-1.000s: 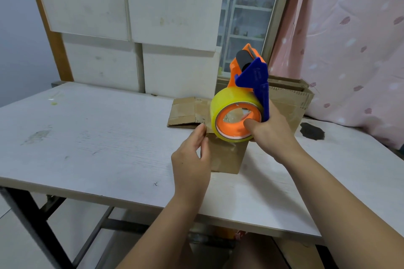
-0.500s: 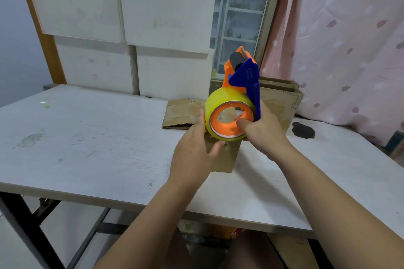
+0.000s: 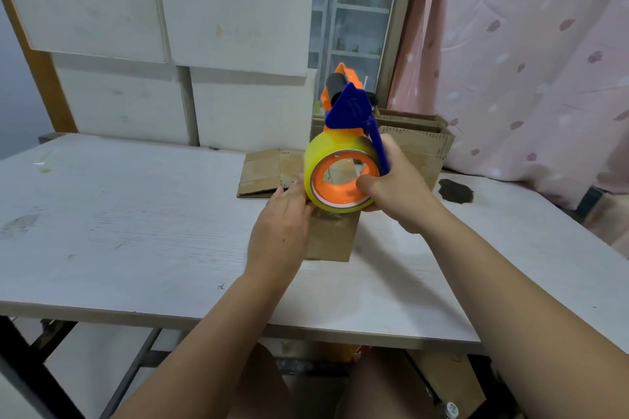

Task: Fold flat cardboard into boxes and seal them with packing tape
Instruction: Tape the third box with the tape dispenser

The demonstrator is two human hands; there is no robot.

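My right hand point(image 3: 391, 194) grips an orange and blue tape dispenser point(image 3: 347, 112) that carries a yellow roll of packing tape point(image 3: 340, 173), held upright above a small brown cardboard box point(image 3: 332, 238) on the white table point(image 3: 119, 231). My left hand point(image 3: 280, 235) rests against the box's left side, its fingers straight and reaching up to the roll's lower left edge. An unfolded flap of the box point(image 3: 262, 173) lies flat behind my left hand. The box's top is hidden behind the roll.
A stack of flat cardboard point(image 3: 425, 143) leans at the back right by a pink curtain point(image 3: 527, 61). White panels point(image 3: 170, 27) stand along the back edge. A dark stain point(image 3: 454, 190) marks the table on the right. More cardboard point(image 3: 446, 381) lies under the table.
My left hand has moved up and right from the box's left edge until its fingers touch the tape roll. The dispenser has stayed over the box in my right hand.
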